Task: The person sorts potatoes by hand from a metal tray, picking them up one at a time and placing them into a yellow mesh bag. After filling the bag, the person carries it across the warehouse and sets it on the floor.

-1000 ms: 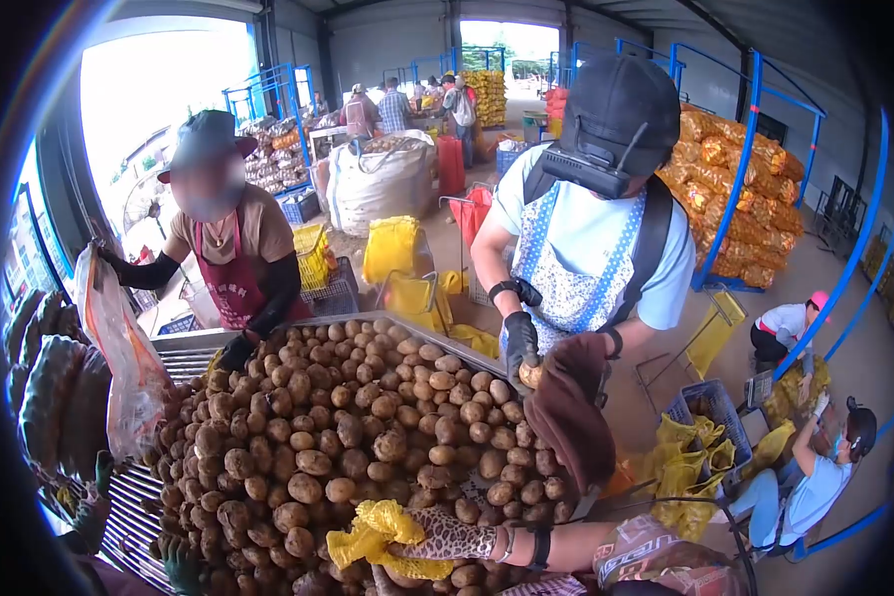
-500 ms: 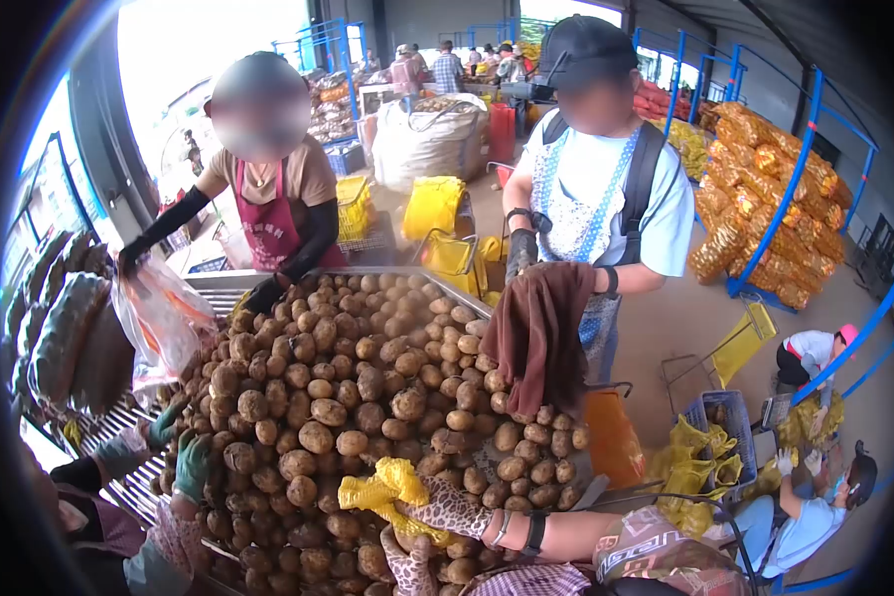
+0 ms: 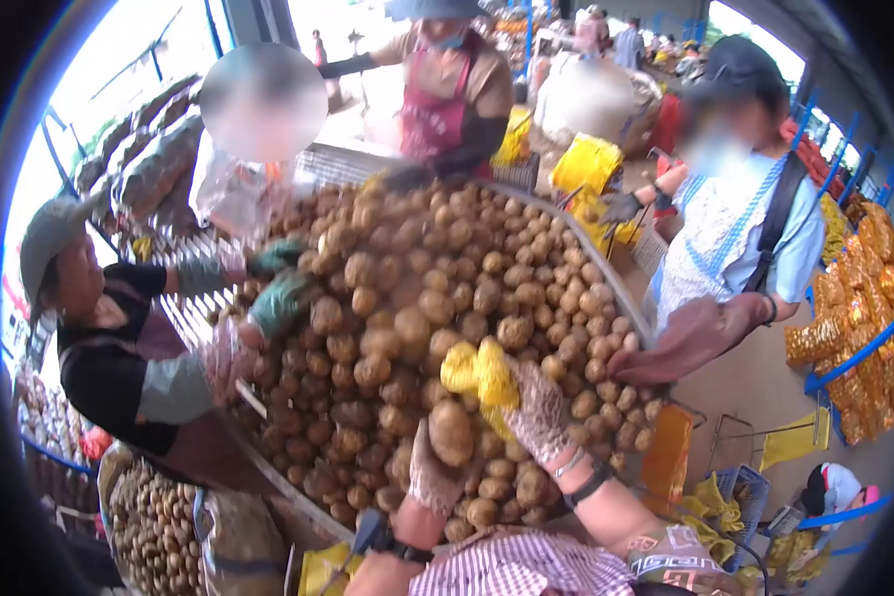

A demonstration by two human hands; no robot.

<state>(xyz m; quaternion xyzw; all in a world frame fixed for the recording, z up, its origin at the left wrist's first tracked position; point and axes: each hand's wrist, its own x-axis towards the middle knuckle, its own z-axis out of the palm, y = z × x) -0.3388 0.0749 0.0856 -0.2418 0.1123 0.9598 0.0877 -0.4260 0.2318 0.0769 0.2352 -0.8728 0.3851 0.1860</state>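
My left hand (image 3: pixel 432 471), in a spotted glove, is closed on a large brown potato (image 3: pixel 451 433) near the front of the potato pile (image 3: pixel 377 343). Just right of it, my right hand (image 3: pixel 538 409), in a matching glove, grips a bunched yellow mesh bag (image 3: pixel 482 375) above the potatoes. The two hands are close to each other but apart.
Across the pile's left side reach a co-worker's green gloves (image 3: pixel 283 303). Another person in a maroon apron (image 3: pixel 435 109) stands behind it. At the right, a person holds a brown cloth (image 3: pixel 690 338) by the metal rim (image 3: pixel 606 260). A potato sack (image 3: pixel 159 521) stands lower left.
The view has swung left. My left hand now holds a potato, and my right hand still grips the yellow bag. The co-worker at right has moved the brown cloth lower along the rim.
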